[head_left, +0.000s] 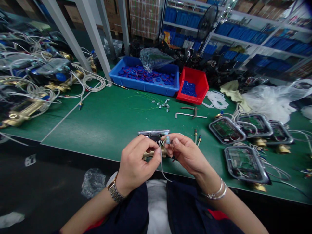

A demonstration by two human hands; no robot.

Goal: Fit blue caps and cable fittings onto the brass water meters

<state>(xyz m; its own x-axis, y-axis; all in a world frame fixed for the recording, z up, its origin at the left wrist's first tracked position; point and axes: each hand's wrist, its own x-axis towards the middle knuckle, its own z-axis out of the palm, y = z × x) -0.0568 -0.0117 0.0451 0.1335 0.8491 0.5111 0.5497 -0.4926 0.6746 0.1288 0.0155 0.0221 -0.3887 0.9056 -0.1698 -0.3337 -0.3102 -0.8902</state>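
My right hand [186, 152] pinches a small pale-blue clear piece [167, 140] between thumb and fingers. Just left of it, my left hand [140, 159] has thumb and forefinger pressed together; a thin green wire seems to run between the hands, but its end in the left fingertips is too small to make out. Behind and below the fingers lies a device with a dark, clear-edged casing [153, 132] and a brass body, partly hidden by both hands. A pale cable [162, 165] hangs from it over the table's front edge.
Ahead stand a blue bin [146, 87] of blue discs and a red bin [192, 97] of blue pieces. Small clear pieces with green wires [163, 104] and a hex key [191, 115] lie nearer. Meter units [246, 162] are at right, brass assemblies [21, 112] at left beside metal posts.
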